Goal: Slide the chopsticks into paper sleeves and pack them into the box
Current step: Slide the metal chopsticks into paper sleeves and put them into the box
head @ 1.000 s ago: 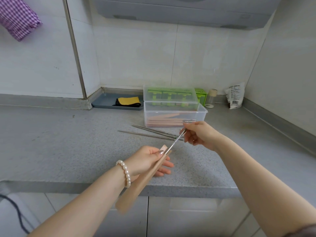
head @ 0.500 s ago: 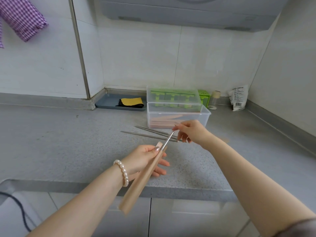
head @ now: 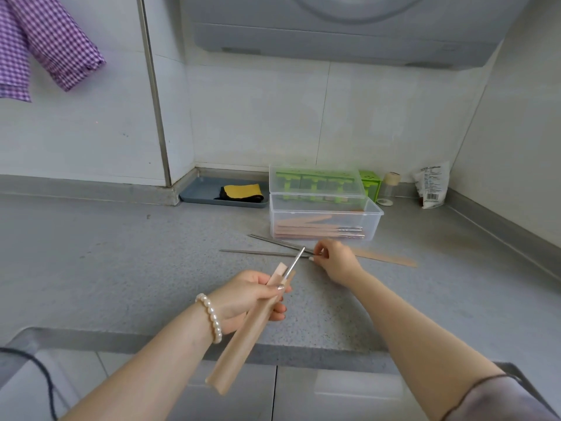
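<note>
My left hand (head: 249,296) grips a tan paper sleeve (head: 243,338) that slants down past the counter edge. One metal chopstick (head: 294,262) sticks out of the sleeve's top. My right hand (head: 334,261) rests on the counter, its fingertips pinching the end of a loose metal chopstick (head: 258,253). More loose chopsticks (head: 273,240) lie just behind it. Another empty sleeve (head: 385,258) lies flat to the right of that hand. The clear plastic box (head: 372,220) stands behind, holding several sleeved chopsticks.
The box's lid (head: 315,180) leans upright behind it against green holders. A grey tray (head: 197,192) with a yellow and black sponge sits at the back. A small jar (head: 390,185) and a white packet (head: 431,183) stand at the back right. The counter edge (head: 303,354) runs below my left hand.
My right hand let go of the chopstick in the sleeve and dropped to the counter onto a loose chopstick. The chopstick in the sleeve now sits deeper.
</note>
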A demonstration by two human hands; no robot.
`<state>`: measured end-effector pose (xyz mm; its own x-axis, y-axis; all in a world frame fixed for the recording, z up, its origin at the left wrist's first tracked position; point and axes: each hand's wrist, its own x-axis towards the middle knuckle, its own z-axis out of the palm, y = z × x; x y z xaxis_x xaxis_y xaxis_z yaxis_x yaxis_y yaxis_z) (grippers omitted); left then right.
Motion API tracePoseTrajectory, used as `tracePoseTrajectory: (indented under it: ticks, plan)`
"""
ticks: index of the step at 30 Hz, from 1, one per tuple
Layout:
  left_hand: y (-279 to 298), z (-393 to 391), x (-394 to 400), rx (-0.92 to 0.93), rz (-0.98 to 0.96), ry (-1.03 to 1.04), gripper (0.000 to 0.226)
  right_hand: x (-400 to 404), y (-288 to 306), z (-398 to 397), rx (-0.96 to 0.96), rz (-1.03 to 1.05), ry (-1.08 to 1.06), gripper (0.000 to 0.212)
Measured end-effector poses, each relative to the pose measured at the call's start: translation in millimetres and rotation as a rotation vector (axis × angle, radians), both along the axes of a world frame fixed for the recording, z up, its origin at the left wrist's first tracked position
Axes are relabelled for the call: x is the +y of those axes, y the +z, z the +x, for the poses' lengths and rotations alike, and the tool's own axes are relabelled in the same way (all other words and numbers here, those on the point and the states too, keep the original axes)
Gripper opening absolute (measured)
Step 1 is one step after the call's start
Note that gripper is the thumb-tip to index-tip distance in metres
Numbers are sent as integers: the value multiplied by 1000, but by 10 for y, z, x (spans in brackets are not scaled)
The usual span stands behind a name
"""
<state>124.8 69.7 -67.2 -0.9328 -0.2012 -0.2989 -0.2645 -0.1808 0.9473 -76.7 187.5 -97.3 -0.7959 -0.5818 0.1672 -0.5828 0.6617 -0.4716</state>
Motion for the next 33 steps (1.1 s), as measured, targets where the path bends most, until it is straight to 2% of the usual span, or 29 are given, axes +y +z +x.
tracePoseTrajectory:
  ticks: [2, 11, 14, 16, 18, 22, 24, 26, 33]
  plan:
    - [1, 7, 2, -3, 2, 8, 15, -7, 3, -36, 13, -17, -5, 12]
    - [-11, 44, -52, -20, 23, 7, 23, -102, -27, -200, 117, 199, 75, 18]
    - [-9, 51, -76, -7, 60, -34, 21, -82, 11, -148, 153, 167, 113, 14]
    - [-8, 62, -84, -12, 65, -64, 22, -39, 142, -84, 82, 38, 96, 10]
    - [-8, 62, -88, -26, 52, -93, 22, 59, 353, -38, -80, -211, 62, 10]
    - [-19, 23, -64, -9, 5, -130, 22, 428, 831, -48, -574, -1003, 63, 12]
    - [-28, -1, -39, 0, -14, -148, 22, 596, 1015, -103, -773, -1286, 127, 20]
    - [-40, -21, -13, 6, -27, -166, 22, 709, 1121, -159, -770, -1365, 129, 28]
    - [-53, -66, 72, 34, -40, -228, 22, 814, 1096, -108, -477, -1158, 45, 34]
